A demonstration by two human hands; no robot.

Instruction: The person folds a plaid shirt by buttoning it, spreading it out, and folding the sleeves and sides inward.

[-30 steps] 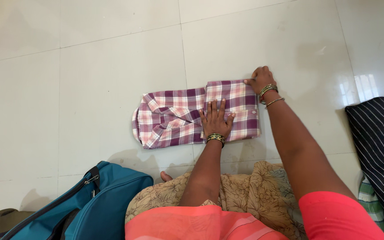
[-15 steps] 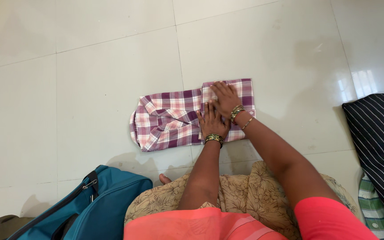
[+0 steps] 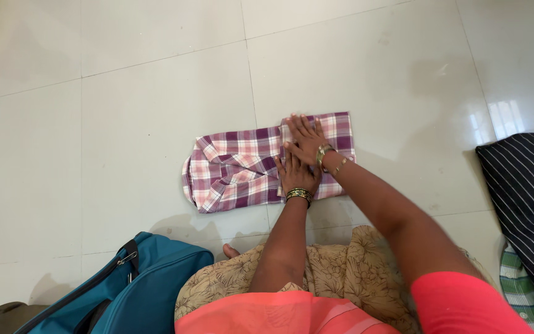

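Two hands press flat on a folded purple plaid shirt (image 3: pixel 248 164) lying on the tiled floor (image 3: pixel 125 124), with a teal bag (image 3: pixel 149 287) at seven o'clock. The left hand (image 3: pixel 296 173), fingers open, grips nothing. The right hand (image 3: pixel 307 139), at its one o'clock, overlaps it, also spread and empty; a striped cloth (image 3: pixel 526 192) lies at three o'clock.

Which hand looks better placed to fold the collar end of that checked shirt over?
Probably the left hand: it lies flat by the fold line, nearest the unfolded collar end of the shirt. The right hand presses the folded part.
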